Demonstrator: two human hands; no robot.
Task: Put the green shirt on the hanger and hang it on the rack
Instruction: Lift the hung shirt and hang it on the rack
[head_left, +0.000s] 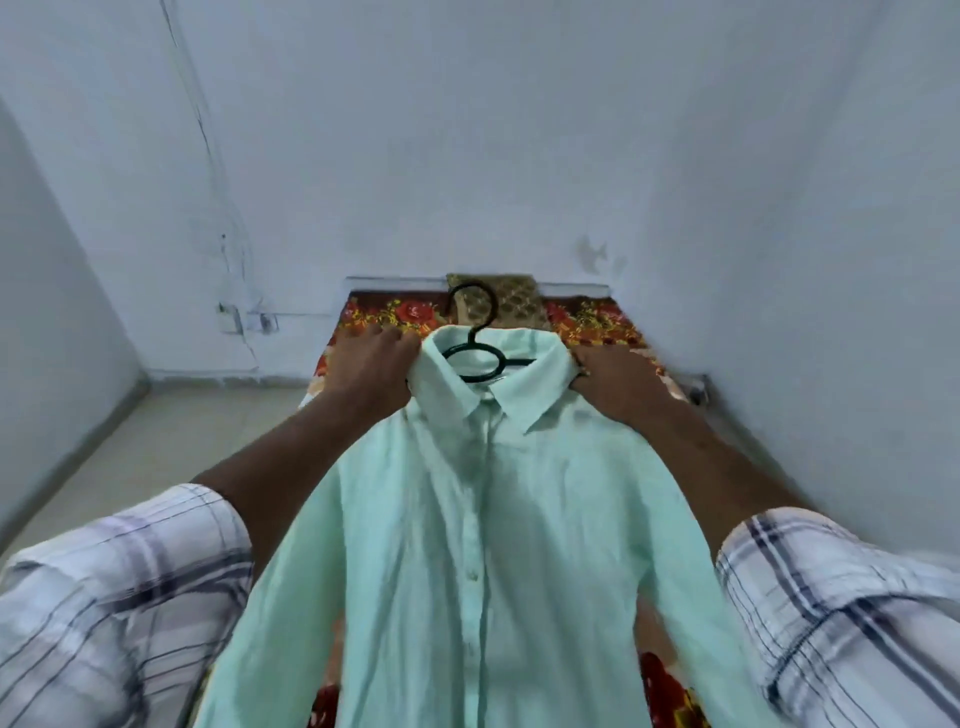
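Two hands hold the shirt (467, 519) up front and centre, one each side of the collar, so it hangs between the forearms. It is pale green, buttoned, front facing the camera, its lower part running out of the bottom edge. The hanger (475, 332) is black and sits inside the neck: the hook stands up above the collar and a loop shows in the neck opening, while the arms are hidden under the cloth. The left hand (371, 364) is at the left collar edge, fingers curled and bunching the fabric there. The right hand (618, 387) grips the right shoulder just beside the collar point; its fingertips are tucked behind the cloth, so I cannot tell how tight the grip is. Both hands close on shirt fabric, and neither touches the hook. Plaid sleeves (119, 582) are rolled back at both forearms. Behind is a bed with a red floral cover (597, 317), a patterned pillow (514, 301) at the wall (467, 156), and pale floor (156, 441) to the left. Anything printed inside the collar is too blurred to read.
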